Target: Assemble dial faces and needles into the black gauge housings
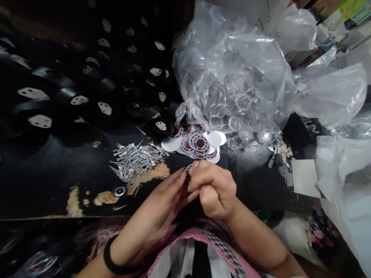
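Observation:
In front of my body, at the table's near edge, my left hand [171,193] pinches a round printed dial disc [188,168] by its edge. My right hand [214,187] is closed with curled fingers, pressed against that disc and covering most of it. Whatever sits inside those fingers is hidden. Just beyond my hands lies a loose pile of printed dial discs [199,143], some face down and showing plain silver. To their left is a heap of small grey pointers [136,159]. A small black-and-silver ring [119,191] rests nearer the table edge.
A large clear bag of transparent round covers [237,88] stands behind the discs. Many black housings with pale plates [104,108] fill the back left. On the right are a small screwdriver [271,160], a white square card [305,177] and more plastic bags [330,96].

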{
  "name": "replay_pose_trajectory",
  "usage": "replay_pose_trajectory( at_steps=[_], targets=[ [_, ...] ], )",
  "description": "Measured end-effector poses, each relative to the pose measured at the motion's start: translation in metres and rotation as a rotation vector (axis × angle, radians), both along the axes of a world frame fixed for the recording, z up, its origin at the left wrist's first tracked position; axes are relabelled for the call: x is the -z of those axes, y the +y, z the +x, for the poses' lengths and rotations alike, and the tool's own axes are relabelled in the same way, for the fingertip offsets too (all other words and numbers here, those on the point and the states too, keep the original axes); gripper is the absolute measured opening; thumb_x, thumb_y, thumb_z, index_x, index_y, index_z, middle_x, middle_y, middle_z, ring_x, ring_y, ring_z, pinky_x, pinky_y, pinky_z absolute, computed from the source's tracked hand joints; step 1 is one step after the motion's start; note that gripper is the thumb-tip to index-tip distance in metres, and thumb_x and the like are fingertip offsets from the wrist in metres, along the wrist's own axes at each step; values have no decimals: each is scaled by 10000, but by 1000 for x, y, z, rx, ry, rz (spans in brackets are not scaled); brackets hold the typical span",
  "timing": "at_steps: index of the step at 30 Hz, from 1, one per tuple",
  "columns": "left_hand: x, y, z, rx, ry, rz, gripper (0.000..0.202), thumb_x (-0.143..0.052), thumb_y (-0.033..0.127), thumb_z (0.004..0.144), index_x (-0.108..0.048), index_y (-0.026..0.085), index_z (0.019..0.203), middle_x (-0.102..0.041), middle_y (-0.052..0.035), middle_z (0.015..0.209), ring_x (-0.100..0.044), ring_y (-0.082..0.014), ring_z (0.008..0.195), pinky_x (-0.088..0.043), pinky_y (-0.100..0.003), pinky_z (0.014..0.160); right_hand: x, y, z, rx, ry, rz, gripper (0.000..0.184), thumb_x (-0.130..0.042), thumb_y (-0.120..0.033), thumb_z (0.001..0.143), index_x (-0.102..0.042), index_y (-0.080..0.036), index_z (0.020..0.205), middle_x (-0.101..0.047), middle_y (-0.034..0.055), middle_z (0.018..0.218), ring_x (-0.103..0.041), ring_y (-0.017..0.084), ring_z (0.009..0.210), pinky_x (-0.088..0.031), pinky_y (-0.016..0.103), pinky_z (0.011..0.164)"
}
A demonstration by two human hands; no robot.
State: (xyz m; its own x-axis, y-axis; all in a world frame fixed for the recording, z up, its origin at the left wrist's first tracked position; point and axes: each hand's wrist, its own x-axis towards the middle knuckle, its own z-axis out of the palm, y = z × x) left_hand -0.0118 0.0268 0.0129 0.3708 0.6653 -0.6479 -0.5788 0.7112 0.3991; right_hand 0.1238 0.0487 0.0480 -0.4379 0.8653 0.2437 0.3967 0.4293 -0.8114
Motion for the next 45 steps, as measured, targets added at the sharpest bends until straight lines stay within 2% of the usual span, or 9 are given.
replay_pose_trajectory(
  at_steps=[5,9,13,19,22,28,35,38,45],
  targets=[
    [0,-1,-1,-19,5,-11,196,-755,339,835,-756,211,983,-771,-67,1127,-716,-240,1045,-580,-307,874,-11,8,-1,47,372,-98,188,-427,-158,894,-584,-228,818,-605,-10,751,-548,114,618,-499,267,611],
    [-1,0,-2,-19,5,-68,245,-724,358,864,-745,161,1009,-775,-129,1111,-730,-274,1038,-548,-419,986,-22,13,54,444,609,7,197,-432,-202,899,-623,-245,877,-473,-44,611,-446,119,535,-456,295,607],
    [0,1,-2,-27,-6,-97,258,-689,365,891,-750,149,1016,-753,-147,1181,-700,-296,1119,-539,-423,1016,5,21,121,818,412,87,141,-440,-217,833,-576,-229,866,-401,-68,568,-398,123,504,-443,306,603],
    [-4,0,-4,-90,102,-35,285,-714,395,860,-764,162,1018,-746,-124,1210,-648,-320,1203,-559,-411,1004,8,11,146,926,115,147,162,-492,-202,834,-654,-206,830,-592,6,719,-580,197,737,-476,399,795],
    [-12,1,-3,-136,199,118,296,-730,407,842,-764,195,1046,-736,-102,1235,-621,-329,1233,-577,-408,976,-17,2,110,793,-199,321,184,-528,-154,869,-697,-226,886,-666,39,930,-589,226,979,-417,413,950],
    [-12,2,-4,-135,300,138,277,-807,403,764,-778,276,1009,-700,-49,1316,-573,-336,1298,-611,-341,885,-24,5,24,70,-456,105,121,-558,-222,953,-664,-171,981,-707,57,922,-602,210,877,-398,357,785],
    [-3,-1,-7,-122,263,66,294,-831,389,735,-781,313,1014,-737,-19,1236,-630,-318,1226,-616,-312,843,-6,12,5,45,-641,280,198,-457,-176,946,-618,-167,832,-665,70,819,-548,215,815,-364,362,764],
    [-5,-2,-4,-163,226,22,245,-828,441,720,-795,291,911,-778,-36,1091,-682,-327,1133,-632,-314,780,-14,10,0,97,-600,141,163,-480,-170,928,-623,-159,851,-669,58,821,-566,199,805,-389,342,766],
    [0,-3,-8,-116,362,223,363,-768,419,809,-740,327,1158,-662,1,1373,-526,-266,1349,-526,-273,1010,-20,42,21,129,-372,-157,139,-587,-229,947,-670,-196,841,-693,-11,793,-616,132,738,-424,253,705]
  ],
)
